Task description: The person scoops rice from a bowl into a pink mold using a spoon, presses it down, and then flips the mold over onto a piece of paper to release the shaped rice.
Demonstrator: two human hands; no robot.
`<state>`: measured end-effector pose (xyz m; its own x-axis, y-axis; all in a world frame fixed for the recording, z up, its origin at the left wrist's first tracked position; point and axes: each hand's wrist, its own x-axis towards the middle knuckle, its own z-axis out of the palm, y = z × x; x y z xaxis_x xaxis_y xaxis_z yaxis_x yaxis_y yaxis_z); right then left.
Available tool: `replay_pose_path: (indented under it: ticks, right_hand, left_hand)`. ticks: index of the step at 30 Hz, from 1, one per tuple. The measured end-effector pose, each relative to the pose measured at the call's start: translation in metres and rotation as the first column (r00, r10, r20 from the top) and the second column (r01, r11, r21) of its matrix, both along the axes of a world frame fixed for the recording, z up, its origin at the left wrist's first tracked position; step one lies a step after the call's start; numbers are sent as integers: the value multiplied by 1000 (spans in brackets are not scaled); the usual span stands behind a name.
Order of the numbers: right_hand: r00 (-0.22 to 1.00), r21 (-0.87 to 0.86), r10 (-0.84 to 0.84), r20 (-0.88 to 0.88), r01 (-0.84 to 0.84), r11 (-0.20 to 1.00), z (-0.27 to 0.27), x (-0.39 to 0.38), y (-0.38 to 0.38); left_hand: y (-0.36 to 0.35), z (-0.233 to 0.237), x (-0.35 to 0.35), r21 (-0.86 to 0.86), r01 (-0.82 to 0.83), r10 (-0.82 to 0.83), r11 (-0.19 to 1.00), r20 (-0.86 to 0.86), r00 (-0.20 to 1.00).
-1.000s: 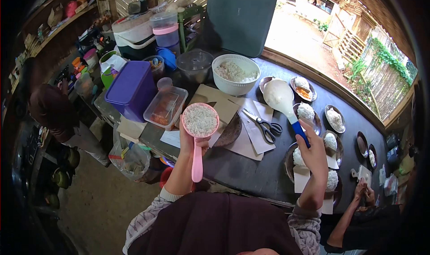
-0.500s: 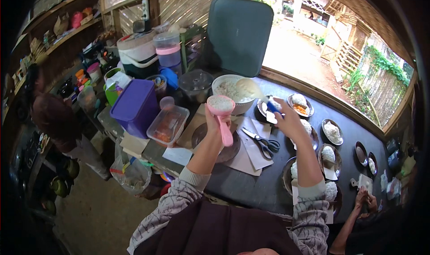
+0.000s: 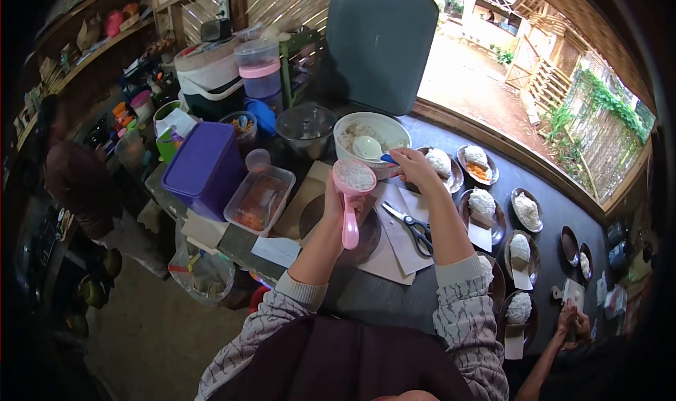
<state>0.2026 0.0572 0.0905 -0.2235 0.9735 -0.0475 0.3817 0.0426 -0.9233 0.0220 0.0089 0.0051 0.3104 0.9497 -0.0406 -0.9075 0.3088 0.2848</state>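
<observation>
My left hand (image 3: 334, 205) is wrapped round a pink rice mould (image 3: 350, 226), its cup facing up and filled with white rice (image 3: 355, 176). In my right hand (image 3: 414, 168) is the blue handle of a large white serving spoon (image 3: 367, 147). The spoon's bowl lies low over the rice inside a white plastic basket (image 3: 400, 130), just beyond the mould. Below my hands, black-handled scissors (image 3: 417, 230) rest on sheets of brown paper (image 3: 386, 254).
On the right stand several plates of moulded rice (image 3: 482, 202). To the left are a purple container (image 3: 204, 167) and a clear box of orange food (image 3: 259, 197). One person (image 3: 84, 168) stands at far left; another person's hands (image 3: 574, 320) work at a board on the right.
My right hand has swung left and the spoon has come down from beside the basket to over the rice in it. The left hand still holds the filled mould.
</observation>
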Motion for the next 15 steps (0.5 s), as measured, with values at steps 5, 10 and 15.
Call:
replay_pose_path:
  ticks: [5,10,15]
  right_hand:
    - [1000,66,-24,-8,24,998,-8,-2,13]
    - [979,284,-148,140,104,953,5,-4,26]
    - [937,408,-221,272,95,908,30,-11,36]
  left_hand:
    - [0,3,-2,-24,-4,3,1000,-46,999]
    - [4,-6,-8,55,21,-24,998,46,999]
    - [1,6,-4,36,-19,18,999,29,999]
